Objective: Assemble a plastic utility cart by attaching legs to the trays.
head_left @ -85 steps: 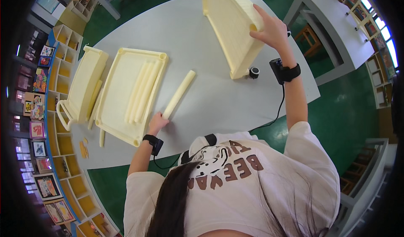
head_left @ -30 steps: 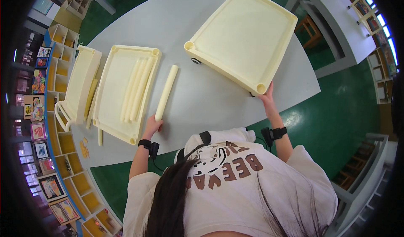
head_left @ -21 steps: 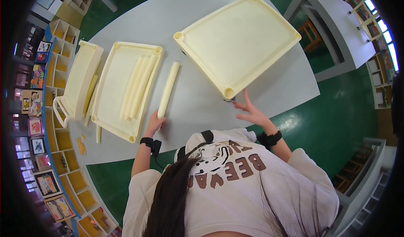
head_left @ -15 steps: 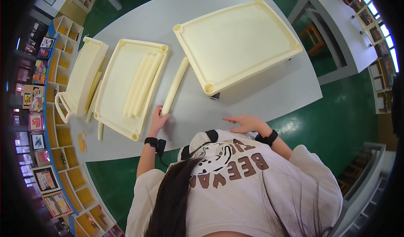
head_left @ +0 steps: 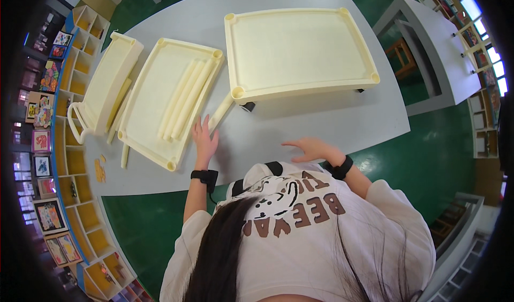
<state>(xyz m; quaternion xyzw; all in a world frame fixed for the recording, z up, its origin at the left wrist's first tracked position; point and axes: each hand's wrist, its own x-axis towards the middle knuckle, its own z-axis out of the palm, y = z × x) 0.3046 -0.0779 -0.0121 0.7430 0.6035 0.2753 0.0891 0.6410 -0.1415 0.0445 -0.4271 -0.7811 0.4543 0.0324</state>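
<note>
My left hand (head_left: 204, 142) is open with its fingers spread, at the near end of a cream tube (head_left: 221, 112) lying on the table; whether it touches the tube I cannot tell. The tube's far end is hidden by the corner of a large cream tray (head_left: 300, 50) with round corner sockets, raised on dark wheels. My right hand (head_left: 312, 148) hovers near the table's front edge, open and holding nothing. Left of my left hand lies a second cream tray (head_left: 147, 109), with several cream tubes (head_left: 184, 99) side by side in it.
Farther left, a narrower cream tray (head_left: 113, 69) with a looped handle (head_left: 76, 125) leans beside more tubes (head_left: 116, 114). Small tan pieces (head_left: 99, 170) lie at the grey table's (head_left: 321, 121) left end. Shelves (head_left: 80, 165) line the left wall; a white table (head_left: 428, 50) stands at right.
My left hand has let go of the tube and spread its fingers. The large tray appears turned clockwise, its near-left corner now over the tube's far end. The view has shifted slightly.
</note>
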